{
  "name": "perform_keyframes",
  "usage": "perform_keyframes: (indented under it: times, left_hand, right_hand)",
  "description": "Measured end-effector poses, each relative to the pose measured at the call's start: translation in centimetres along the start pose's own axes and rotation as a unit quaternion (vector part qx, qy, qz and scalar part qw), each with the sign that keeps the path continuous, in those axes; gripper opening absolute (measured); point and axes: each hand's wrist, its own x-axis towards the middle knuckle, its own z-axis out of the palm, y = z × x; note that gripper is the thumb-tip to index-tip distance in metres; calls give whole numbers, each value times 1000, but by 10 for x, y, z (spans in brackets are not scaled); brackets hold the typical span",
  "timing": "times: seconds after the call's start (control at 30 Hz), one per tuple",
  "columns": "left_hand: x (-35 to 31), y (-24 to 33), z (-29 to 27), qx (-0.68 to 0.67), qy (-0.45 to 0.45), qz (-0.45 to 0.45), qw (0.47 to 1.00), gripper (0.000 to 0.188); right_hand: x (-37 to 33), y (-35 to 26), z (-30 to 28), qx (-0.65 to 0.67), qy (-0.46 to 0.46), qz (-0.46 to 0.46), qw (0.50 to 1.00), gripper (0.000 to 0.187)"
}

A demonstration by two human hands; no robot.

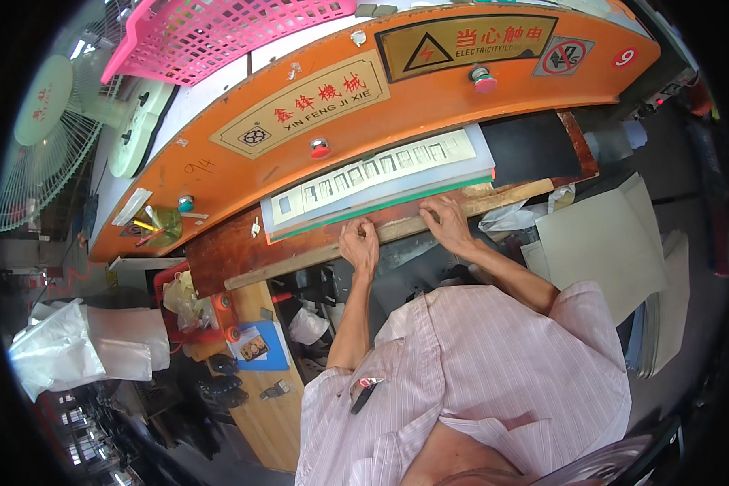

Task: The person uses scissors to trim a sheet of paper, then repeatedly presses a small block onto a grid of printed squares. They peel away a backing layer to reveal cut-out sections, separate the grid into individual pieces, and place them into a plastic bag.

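Note:
A pale strip with a row of dark-framed rectangles [377, 176] lies on a translucent whitish sheet [483, 155], above a layer with a green edge [397, 207]. These layers rest on a reddish-brown work board [227, 257]. My left hand [359, 245] is closed at the near edge of the layers, thumb and fingers curled together. To its right, my right hand [448, 223] is closed too, its fingertips at the same edge with thumb and forefinger bent. Whatever either hand pinches is too small or hidden to make out. A wooden bar [316, 257] runs under both wrists.
An orange machine front [429, 113] with red buttons [321, 148] spans the far side. A pink basket [219, 40] and a green fan [44, 105] stand far left. Grey sheets [607, 235] are at right, plastic bags [89, 340] at left, and a wooden table [267, 421] at lower left.

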Motion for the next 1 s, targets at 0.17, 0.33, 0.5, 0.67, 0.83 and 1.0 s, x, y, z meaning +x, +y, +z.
perform_keyframes:
  times: [0.17,0.33,0.5,0.67,0.83,1.0]
  left_hand:
    - [-26,-6,-7,-8,-23,-9,1000,13]
    - [14,-8,-8,0,-11,21,1000,31]
    - [95,-13,20,65,-168,91,980,54]
    - [84,-16,24,133,-240,77,959,52]
    - [76,-21,24,151,-259,40,953,51]
    - [75,-21,23,143,-259,33,955,51]
  right_hand:
    - [-16,-1,4,10,-39,49,998,12]
    - [54,3,16,-10,-51,13,999,28]
    - [131,-10,61,13,-170,-68,983,54]
    - [135,14,78,80,-299,-27,950,54]
    - [142,34,69,372,-218,318,844,49]
    - [133,27,45,118,-254,17,960,58]
